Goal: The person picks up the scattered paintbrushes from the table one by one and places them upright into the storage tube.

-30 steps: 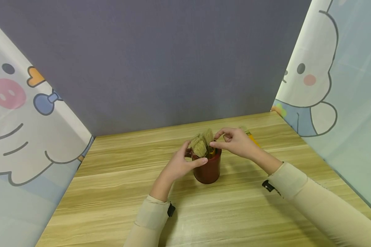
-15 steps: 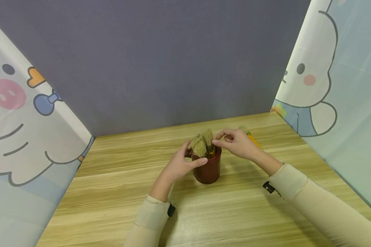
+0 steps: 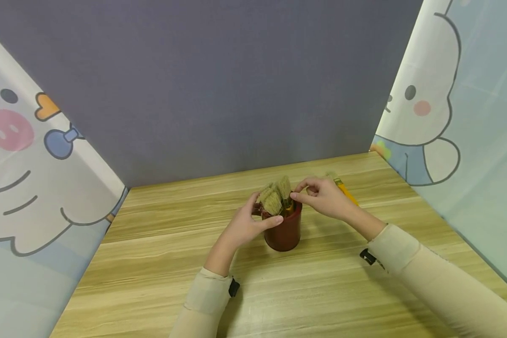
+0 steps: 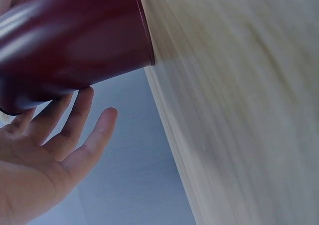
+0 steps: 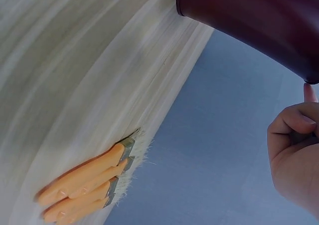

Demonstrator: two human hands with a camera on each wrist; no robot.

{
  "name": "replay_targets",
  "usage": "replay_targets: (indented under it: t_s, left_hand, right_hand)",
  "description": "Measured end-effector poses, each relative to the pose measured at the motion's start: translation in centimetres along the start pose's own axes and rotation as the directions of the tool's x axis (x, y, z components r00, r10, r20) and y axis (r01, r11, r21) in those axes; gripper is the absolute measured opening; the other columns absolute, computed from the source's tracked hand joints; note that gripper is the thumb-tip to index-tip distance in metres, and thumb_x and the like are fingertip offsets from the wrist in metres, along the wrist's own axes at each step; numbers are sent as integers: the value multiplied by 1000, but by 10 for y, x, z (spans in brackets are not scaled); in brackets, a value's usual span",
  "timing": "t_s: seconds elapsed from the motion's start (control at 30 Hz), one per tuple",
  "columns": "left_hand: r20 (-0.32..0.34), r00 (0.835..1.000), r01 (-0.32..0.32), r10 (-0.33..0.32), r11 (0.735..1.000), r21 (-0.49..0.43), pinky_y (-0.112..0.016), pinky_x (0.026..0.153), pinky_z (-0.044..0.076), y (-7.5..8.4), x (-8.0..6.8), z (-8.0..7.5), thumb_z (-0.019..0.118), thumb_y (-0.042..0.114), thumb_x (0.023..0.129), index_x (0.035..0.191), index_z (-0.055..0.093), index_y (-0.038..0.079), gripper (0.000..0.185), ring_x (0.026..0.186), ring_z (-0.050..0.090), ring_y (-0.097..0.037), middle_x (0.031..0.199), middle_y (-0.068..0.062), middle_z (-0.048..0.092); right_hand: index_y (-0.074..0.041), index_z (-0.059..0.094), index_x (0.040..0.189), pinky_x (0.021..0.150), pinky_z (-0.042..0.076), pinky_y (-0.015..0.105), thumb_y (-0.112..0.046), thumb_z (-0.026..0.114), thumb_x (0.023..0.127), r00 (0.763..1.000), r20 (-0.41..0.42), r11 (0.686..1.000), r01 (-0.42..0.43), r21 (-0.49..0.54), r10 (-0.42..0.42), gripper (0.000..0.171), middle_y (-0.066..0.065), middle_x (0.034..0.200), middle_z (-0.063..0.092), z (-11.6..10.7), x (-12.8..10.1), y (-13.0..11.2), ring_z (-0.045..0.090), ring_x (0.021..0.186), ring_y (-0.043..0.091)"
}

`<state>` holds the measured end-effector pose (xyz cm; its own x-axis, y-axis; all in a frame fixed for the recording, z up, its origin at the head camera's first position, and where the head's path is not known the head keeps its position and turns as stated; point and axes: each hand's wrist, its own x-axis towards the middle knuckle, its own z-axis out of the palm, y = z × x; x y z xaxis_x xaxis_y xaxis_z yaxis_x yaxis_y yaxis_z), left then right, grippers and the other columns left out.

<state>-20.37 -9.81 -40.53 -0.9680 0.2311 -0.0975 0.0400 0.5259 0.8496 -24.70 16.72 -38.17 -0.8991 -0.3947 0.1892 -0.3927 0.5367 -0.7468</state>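
Note:
A dark red mug (image 3: 283,234) stands upright on the table, holding several paintbrushes (image 3: 272,199) with pale bristles up. My left hand (image 3: 246,224) holds the mug from the left, thumb across its front and fingers behind. The left wrist view shows the left fingers (image 4: 75,120) against the mug's wall (image 4: 79,40). My right hand (image 3: 321,195) is bent at the mug's right rim, thumb and forefinger close together beside the rightmost brush. Whether they pinch anything is hidden. In the right wrist view, one fingertip of the right hand (image 5: 296,155) meets the mug's rim.
Orange-handled paintbrushes (image 5: 87,185) lie on the table to the right, partly behind my right hand in the head view. A grey panel (image 3: 219,94) rises behind the wooden table (image 3: 160,263). Cartoon-printed sheets (image 3: 431,117) flank both sides.
My right thumb has shifted slightly right, from over the rightmost brush in the mug to beside it, closer to the forefinger. The left hand and mug stay in place.

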Motion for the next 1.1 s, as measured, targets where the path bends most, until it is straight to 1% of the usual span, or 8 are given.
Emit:
replay_targets:
  t_s: [0.2,0.37,0.47,0.6,0.8,0.97,1.1]
  left_hand:
    - [4,1000,2,-2,1000,-4,-58,111,52,-1,0,0,82,71,82,170,25,27,114,140,57,-30,151,-11,59]
    - [11,1000,-3,3,1000,-5,-58,111,52,0,0,0,81,70,83,171,23,23,116,141,57,-31,153,-13,58]
    - [13,1000,2,-2,1000,-2,-59,111,51,0,0,0,81,71,83,172,22,23,117,142,57,-32,154,-13,57]
    - [6,1000,16,-16,1000,5,-59,112,51,0,0,0,81,72,82,172,21,26,118,142,56,-32,154,-13,57]
    - [-2,1000,19,-19,1000,7,-59,113,50,-1,0,0,81,74,81,172,21,27,118,142,56,-32,153,-14,58]
    - [-6,1000,13,-13,1000,7,-59,113,51,-2,1,0,82,73,81,171,22,26,118,141,57,-31,152,-13,59]
    - [-2,1000,7,-7,1000,5,-59,112,51,-2,2,1,82,72,81,171,22,25,117,140,57,-31,151,-12,59]
  right_hand:
    - [-15,78,103,53,33,27,-38,75,101,1000,-4,1000,4,-6,-4,24,-6,59,33,0,0,1,29,51,8]
    - [-13,78,109,52,34,28,-39,73,103,1000,25,1000,-19,-9,19,27,-6,58,34,2,-2,5,29,49,8]
    - [-13,78,111,50,34,29,-42,71,103,999,42,999,-34,-15,35,30,-6,57,34,3,-3,7,29,48,9]
    - [-13,78,112,51,34,29,-43,69,104,998,46,999,-40,-18,41,32,-6,57,35,5,-3,9,29,48,10]
    - [-12,78,114,51,35,28,-43,67,105,998,50,999,-44,-5,44,34,-6,57,36,7,-3,12,29,48,8]
    - [-11,78,114,51,34,28,-41,66,106,999,31,999,-37,10,36,33,-7,56,37,5,0,12,31,49,10]
    - [-11,75,120,49,31,27,-39,65,107,998,-7,998,-61,25,61,33,-8,56,36,2,2,18,30,49,10]
